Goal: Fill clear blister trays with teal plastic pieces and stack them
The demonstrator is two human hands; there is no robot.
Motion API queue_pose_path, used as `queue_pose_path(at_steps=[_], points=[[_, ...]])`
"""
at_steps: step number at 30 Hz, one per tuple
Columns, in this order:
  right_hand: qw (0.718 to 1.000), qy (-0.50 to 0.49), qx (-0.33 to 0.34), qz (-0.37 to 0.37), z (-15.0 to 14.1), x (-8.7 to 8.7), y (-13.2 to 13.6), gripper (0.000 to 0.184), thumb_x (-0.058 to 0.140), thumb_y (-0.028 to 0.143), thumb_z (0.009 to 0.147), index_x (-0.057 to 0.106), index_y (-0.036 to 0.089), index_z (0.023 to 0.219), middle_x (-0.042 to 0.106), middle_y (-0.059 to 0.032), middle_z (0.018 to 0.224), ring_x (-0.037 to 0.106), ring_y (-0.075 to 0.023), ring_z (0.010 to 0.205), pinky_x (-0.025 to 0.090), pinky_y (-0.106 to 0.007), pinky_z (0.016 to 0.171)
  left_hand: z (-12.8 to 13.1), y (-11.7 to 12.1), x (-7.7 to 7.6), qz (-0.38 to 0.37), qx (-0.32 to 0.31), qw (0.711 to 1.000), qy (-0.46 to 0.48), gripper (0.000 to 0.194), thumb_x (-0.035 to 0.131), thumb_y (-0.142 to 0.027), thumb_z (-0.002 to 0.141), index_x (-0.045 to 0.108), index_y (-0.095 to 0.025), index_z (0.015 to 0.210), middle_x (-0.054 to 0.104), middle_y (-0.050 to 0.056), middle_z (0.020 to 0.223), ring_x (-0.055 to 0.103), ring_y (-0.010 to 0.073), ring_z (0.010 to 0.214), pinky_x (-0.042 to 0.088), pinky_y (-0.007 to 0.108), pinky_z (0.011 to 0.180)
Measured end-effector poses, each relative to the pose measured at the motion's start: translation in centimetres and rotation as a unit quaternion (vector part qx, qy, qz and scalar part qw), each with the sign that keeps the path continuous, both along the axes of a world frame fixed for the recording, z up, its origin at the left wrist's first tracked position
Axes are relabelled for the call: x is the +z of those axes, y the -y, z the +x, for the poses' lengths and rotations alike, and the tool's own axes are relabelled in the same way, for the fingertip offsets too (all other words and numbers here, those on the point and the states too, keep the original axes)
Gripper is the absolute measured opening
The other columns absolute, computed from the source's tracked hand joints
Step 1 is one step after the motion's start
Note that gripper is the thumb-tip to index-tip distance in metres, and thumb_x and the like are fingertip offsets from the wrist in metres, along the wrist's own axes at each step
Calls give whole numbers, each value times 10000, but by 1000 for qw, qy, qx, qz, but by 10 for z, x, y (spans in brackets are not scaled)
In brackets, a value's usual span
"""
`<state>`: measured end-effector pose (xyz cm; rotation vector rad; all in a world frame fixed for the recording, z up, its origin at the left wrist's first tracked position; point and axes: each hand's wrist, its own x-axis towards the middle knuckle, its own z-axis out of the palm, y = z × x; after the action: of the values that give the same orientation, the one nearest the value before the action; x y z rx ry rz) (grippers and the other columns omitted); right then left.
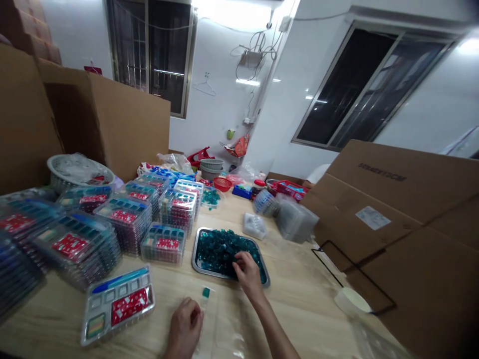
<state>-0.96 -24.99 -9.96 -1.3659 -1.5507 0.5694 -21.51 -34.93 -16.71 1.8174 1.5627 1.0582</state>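
My right hand (247, 273) is over the near edge of a metal tray (200, 269) heaped with small teal squares (220, 249). Its fingers are bent down among the pieces, and what is between the fingertips is hidden. On the table to the left, my left hand (186, 324) is closed, its fingertips pinched at the edge of a clear plastic sleeve (210, 319). One teal square (206, 292) shows at the sleeve's far end. Left of that hand lies a clear compartment case (119, 304) with a blue pen, a red patterned packet and a striped block in it.
Stacks of filled clear cases (127, 219) crowd the left side. Beyond the tray stand a red basket (222, 184), a small white box (254, 226) and stacked clear plastic trays (295, 219). A large carton (396, 209) borders the right, with a tape roll (352, 300) near it.
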Motion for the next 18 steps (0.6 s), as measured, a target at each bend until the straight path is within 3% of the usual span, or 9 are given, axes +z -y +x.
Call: queue_pose_path(at_steps=[5, 8, 11, 15, 18], points=[[983, -138, 65, -102, -27, -20, 37, 295, 677, 429, 687, 596, 176, 815, 680, -67, 807, 606, -178, 620, 496, -292, 558, -1, 1, 9, -14, 13, 1000, 5, 189, 477, -202, 779, 515, -185, 595, 546, 10, 620, 538, 147, 591, 381, 245, 561], [934, -272, 128, -194, -49, -33, 64, 316, 785, 385, 602, 622, 172, 768, 671, -21, 702, 569, -130, 554, 451, -243, 539, -3, 3, 15, -30, 14, 999, 34, 134, 503, -225, 775, 575, -174, 674, 558, 10, 638, 541, 148, 593, 396, 245, 569], [898, -323, 174, -242, -63, -40, 83, 349, 831, 366, 545, 642, 173, 766, 633, 19, 606, 539, -107, 519, 411, -221, 537, -7, 4, 21, -36, -5, 997, 71, 149, 501, -165, 750, 640, -169, 805, 597, 21, 688, 562, 152, 636, 414, 245, 599], [904, -314, 167, -239, -67, -43, 94, 326, 792, 417, 600, 658, 166, 758, 659, -6, 683, 559, -122, 581, 403, -230, 568, -9, 6, 26, -31, -31, 996, 83, 217, 472, -94, 719, 673, -174, 746, 620, 35, 704, 574, 158, 681, 417, 244, 619], [916, -295, 148, -226, -66, -48, 96, 311, 779, 427, 607, 642, 161, 691, 626, 11, 610, 519, -112, 535, 364, -218, 524, -10, 6, 29, -37, -46, 995, 80, 203, 496, -101, 704, 683, -171, 736, 624, 40, 698, 567, 160, 666, 413, 245, 602]])
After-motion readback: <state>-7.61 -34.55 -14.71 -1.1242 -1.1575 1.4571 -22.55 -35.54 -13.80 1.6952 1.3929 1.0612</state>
